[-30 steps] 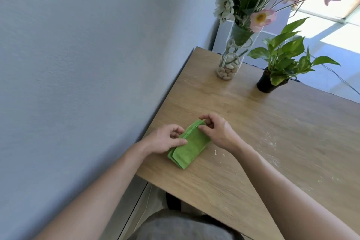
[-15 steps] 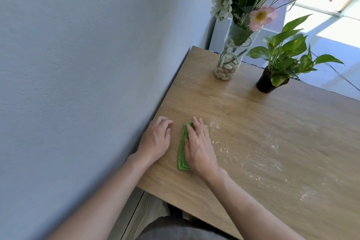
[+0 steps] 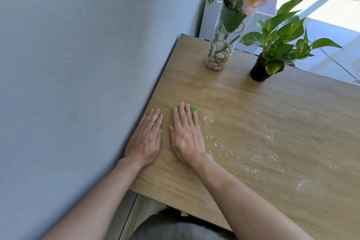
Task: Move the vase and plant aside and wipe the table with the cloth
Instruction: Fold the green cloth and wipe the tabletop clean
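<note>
Right hand, flat with fingers spread, presses the green cloth on the bench at centre frame; left hand flat beside. Vase and plant upper right.

A folded green cloth lies flat on the wooden table at centre frame, mostly covered. A clear glass vase of pebbles and flowers stands upright at upper centre, with a black-potted leafy plant just right of it.
</note>
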